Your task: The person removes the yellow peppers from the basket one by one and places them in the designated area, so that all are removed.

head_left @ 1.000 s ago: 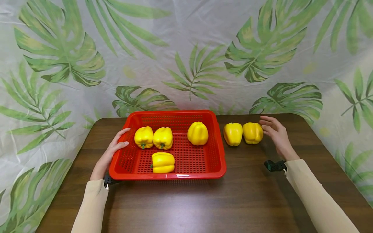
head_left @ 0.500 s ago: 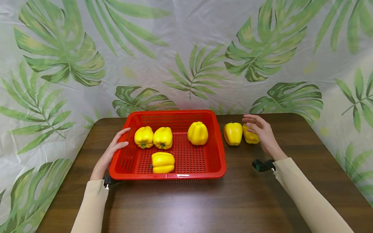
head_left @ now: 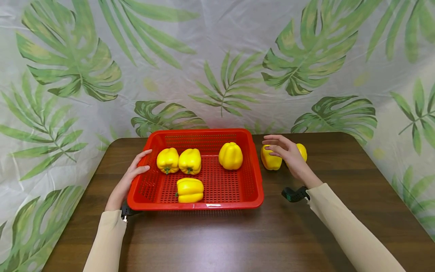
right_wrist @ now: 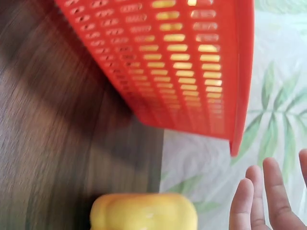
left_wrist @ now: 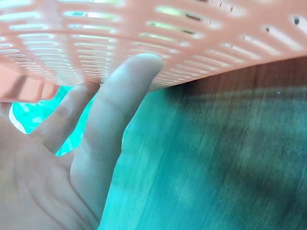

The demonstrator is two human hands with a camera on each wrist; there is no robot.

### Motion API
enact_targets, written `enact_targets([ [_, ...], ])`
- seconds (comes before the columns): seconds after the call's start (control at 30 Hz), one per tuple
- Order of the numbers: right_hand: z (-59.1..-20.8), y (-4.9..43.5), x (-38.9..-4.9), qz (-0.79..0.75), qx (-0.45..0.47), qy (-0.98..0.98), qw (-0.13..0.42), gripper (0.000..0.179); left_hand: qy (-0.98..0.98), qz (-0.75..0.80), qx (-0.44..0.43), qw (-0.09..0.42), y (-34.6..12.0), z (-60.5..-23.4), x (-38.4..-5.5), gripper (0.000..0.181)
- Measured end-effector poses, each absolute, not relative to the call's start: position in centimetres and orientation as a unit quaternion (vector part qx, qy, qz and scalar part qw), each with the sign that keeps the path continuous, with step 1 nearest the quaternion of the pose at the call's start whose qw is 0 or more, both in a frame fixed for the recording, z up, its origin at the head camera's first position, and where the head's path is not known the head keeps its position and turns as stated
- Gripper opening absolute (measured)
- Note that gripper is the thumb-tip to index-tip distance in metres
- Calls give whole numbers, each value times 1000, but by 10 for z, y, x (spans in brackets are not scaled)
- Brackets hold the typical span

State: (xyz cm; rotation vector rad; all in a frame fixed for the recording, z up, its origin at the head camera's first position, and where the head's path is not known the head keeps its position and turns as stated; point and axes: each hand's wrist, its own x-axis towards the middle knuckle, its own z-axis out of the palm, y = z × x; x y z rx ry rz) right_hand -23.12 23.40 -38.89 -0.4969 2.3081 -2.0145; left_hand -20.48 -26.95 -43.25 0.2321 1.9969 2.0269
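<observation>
My left hand (head_left: 127, 181) rests against the left side of a red slotted plastic basket (head_left: 144, 207). In the left wrist view its thumb (left_wrist: 120, 105) lies straight against the slotted wall. My right hand (head_left: 287, 155) hovers with loosely extended fingers, holding nothing, right of the basket. It overlaps two yellow bell peppers on the table in the head view: the nearer-to-basket pepper (head_left: 271, 162) and a partly hidden pepper (head_left: 302, 150). Inside the basket sit several bell peppers: two side by side at left, one pepper (head_left: 230, 155) at right, one pepper (head_left: 190, 190) at the front.
The dark brown wooden table (head_left: 210, 241) extends in front of the basket and to both sides. Behind it hangs a pale cloth (head_left: 231, 37) printed with green leaves. Each wrist wears a black strap.
My right hand has moved left, from beside the outermost pepper to over the two peppers on the table. My left hand, the basket and all the peppers have stayed in place.
</observation>
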Motion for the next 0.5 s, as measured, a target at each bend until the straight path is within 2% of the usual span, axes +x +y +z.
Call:
enact_targets([
  [0.5, -366, 192, -231, -641, -206, 736, 63, 34, 692, 703, 80, 141, -269, -432, -204, 55],
])
